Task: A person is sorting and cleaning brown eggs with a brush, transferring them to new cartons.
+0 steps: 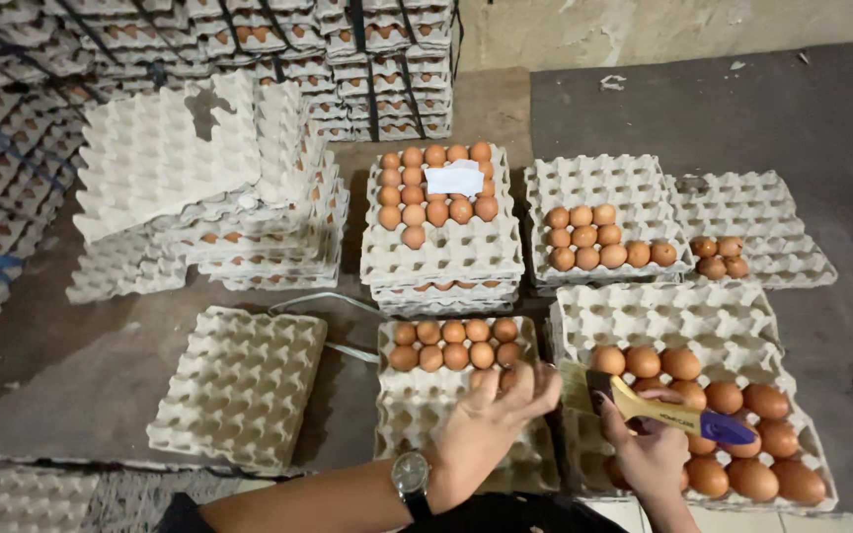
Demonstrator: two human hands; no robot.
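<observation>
My left hand (494, 419), with a wristwatch on its wrist, reaches over the middle front egg tray (417, 410) and closes on a brown egg (507, 378) at the end of the tray's third row. That tray holds two rows of brown eggs (454, 344) at its far end. My right hand (650, 449) grips a small yellow and purple handheld device (673, 415) above the front right tray (663, 316), which carries larger brown eggs (742, 434).
Further trays sit behind: a stack with eggs and a white paper slip (454, 180), a tray with two rows of eggs (594, 242), another with a few eggs (721, 257). An empty tray (239, 385) lies left. Stacks of filled trays (249, 39) line the back and left.
</observation>
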